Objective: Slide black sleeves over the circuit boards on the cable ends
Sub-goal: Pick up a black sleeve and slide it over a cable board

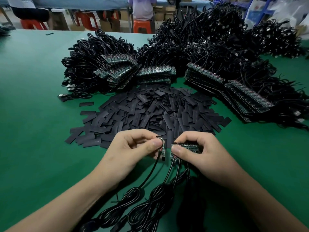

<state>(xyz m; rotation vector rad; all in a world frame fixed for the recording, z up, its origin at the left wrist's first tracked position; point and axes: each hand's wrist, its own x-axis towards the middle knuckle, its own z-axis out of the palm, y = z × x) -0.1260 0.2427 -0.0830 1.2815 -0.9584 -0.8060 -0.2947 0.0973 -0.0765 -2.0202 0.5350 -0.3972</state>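
Note:
My left hand (132, 148) pinches one small green circuit board (161, 148) held edge-on, its black cable (147, 178) trailing down toward me. My right hand (199, 151) grips a joined strip of several circuit boards (185, 146), with black cables (173, 169) hanging from its lower edge. A narrow gap separates the single board from the strip. Just beyond both hands lies a big loose pile of flat black sleeves (150, 111) on the green table (33, 114). No sleeve is in either hand.
Stacks of board strips with bundled black cables (155, 72) ring the far side of the sleeve pile, and a larger cable heap (217, 30) sits behind. Coiled cables (150, 206) lie between my forearms. People sit on orange stools (142, 25) at a far bench.

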